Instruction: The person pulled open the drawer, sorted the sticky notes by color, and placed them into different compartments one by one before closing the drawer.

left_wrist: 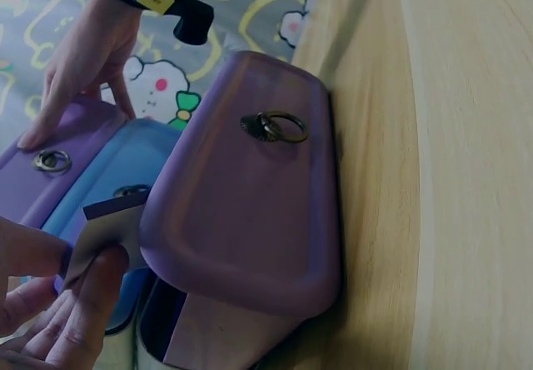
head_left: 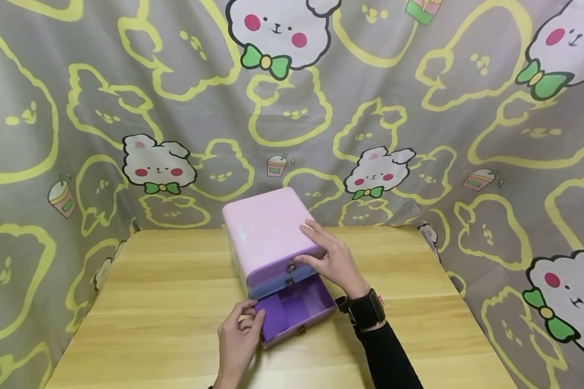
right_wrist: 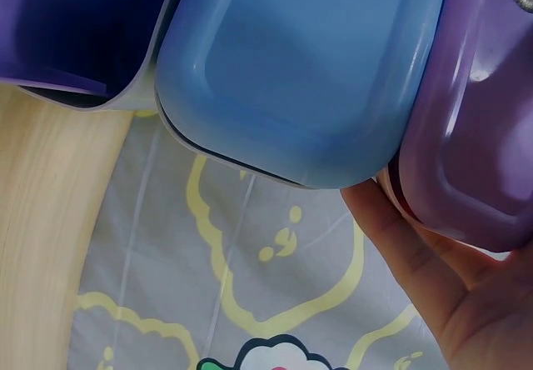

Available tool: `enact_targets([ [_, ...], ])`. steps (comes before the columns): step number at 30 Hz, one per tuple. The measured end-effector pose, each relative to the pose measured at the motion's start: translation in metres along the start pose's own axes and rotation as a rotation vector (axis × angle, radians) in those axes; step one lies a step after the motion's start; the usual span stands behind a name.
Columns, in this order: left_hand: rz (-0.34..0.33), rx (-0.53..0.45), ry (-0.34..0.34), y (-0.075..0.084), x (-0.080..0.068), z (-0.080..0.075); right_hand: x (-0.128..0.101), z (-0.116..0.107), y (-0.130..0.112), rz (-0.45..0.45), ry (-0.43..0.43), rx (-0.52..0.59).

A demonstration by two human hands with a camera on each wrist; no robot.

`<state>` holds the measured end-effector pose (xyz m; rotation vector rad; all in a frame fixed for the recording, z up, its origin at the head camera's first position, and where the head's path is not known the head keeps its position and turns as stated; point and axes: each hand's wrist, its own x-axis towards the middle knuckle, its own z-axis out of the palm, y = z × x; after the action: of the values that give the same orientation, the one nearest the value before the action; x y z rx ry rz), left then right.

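Observation:
A small chest of drawers point(head_left: 267, 232) with a pink top stands on the table. Its bottom purple drawer point(head_left: 323, 304) is pulled out, while the blue drawer point(right_wrist: 304, 70) and the purple top drawer point(left_wrist: 62, 149) are closed. My left hand point(head_left: 239, 335) pinches a flat purple card-like piece point(head_left: 273, 316) between thumb and fingers, over the left side of the pulled-out drawer. In the left wrist view this piece point(left_wrist: 108, 235) shows a pale underside. My right hand point(head_left: 334, 262) rests on the chest's right front corner, fingers extended on the top, thumb near the top drawer's ring pull.
The wooden table point(head_left: 165, 302) extends around the chest. Behind and at both sides hangs a grey curtain point(head_left: 292, 108) printed with cartoon rabbits. A black wrist strap point(head_left: 366, 309) is on the right wrist, close to the drawer's right end.

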<state>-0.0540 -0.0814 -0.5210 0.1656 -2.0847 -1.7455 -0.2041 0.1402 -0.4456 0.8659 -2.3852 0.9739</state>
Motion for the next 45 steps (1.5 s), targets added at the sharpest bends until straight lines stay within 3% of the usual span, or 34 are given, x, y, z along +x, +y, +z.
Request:
enact_targets([
  [6,0.000,0.048,-0.024,-0.002,0.006,0.006,0.004,-0.002,0.002,0.000,-0.004,-0.003],
  [11,-0.037,0.098,-0.069,-0.002,0.008,0.009,0.004,-0.001,0.003,0.012,-0.003,-0.003],
  [26,-0.062,0.144,-0.140,-0.002,0.009,0.025,0.004,0.000,0.001,0.008,0.006,0.002],
  [45,-0.014,0.251,-0.200,-0.004,0.015,0.040,0.003,0.000,0.001,0.039,-0.008,0.007],
])
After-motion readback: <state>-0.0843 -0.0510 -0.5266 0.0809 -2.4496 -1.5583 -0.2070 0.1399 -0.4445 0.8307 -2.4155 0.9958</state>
